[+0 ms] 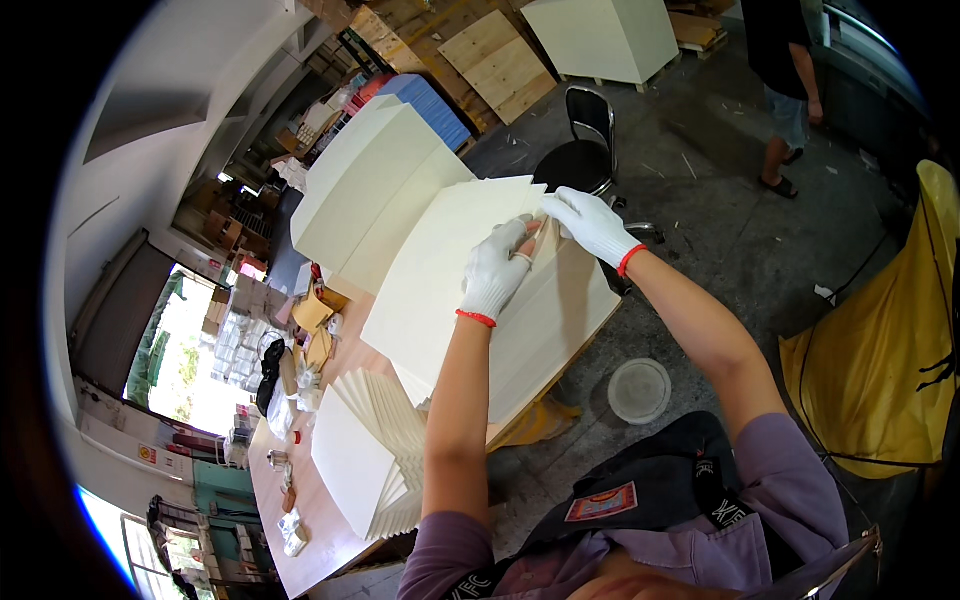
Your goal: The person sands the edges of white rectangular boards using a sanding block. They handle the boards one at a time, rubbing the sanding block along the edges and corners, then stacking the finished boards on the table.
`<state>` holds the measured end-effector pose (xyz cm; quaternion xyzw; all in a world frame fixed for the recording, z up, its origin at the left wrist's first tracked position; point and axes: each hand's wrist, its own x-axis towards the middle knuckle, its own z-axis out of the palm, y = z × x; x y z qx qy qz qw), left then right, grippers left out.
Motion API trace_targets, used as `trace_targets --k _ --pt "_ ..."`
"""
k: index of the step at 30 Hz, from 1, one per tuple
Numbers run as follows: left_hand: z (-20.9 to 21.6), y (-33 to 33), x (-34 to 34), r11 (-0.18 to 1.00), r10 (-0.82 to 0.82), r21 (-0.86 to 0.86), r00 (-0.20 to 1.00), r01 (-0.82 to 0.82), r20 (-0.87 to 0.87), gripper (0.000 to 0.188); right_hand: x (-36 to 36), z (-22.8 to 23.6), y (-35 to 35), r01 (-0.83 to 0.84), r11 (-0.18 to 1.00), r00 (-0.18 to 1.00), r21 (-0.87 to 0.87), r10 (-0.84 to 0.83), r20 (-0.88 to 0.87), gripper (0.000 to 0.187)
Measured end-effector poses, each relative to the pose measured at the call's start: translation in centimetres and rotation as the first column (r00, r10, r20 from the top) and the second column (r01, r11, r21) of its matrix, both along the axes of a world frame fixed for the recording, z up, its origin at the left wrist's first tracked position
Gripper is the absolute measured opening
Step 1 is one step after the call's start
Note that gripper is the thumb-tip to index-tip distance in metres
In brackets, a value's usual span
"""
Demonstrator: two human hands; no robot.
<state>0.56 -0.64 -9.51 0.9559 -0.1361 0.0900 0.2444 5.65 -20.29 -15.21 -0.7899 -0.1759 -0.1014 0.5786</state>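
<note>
A large cream sheet of board (440, 270) lies over a stack of similar boards (540, 340) on the table. My left hand (490, 268), in a white knit glove with a red cuff and some bare fingertips, is closed at the sheet's right edge. Just beyond it, my right hand (595, 225), in a matching glove, pinches the edge near the far corner. Both hands are close together, and a shaded gap shows under the edge between them. Part of the fingertips is hidden.
Fanned cream boards (365, 455) lie on the near left of the wooden table (320, 545). Behind is a tall cream stack (385, 190). A black chair (580, 150) stands past the far right corner. A round white lid (640, 390), yellow sheeting (870, 350) and another person (785, 80) are to the right.
</note>
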Motion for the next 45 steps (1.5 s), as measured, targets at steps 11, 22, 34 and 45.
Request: trace_targets --k 11,22,34,45 --pt "0.4 0.1 -0.6 0.998 -0.010 -0.059 1.000 0.010 -0.004 0.038 -0.5 -0.2 0.5 0.066 0.998 0.998 0.007 -0.066 -0.021 0.053" --pt "-0.8 0.5 0.1 0.997 -0.034 -0.072 0.995 0.041 0.097 0.032 -0.6 -0.2 0.7 0.068 0.998 0.997 0.012 -0.068 0.026 0.053" --pt "0.9 -0.5 -1.2 1.000 -0.001 0.011 1.000 0.002 -0.011 0.032 -0.4 -0.4 0.6 0.095 0.995 0.995 -0.037 -0.095 -0.009 0.055" --pt "-0.5 0.3 -0.3 1.000 -0.013 0.008 0.997 0.012 0.078 0.031 -0.3 -0.4 0.7 0.086 0.996 0.996 -0.022 -0.086 0.008 0.055"
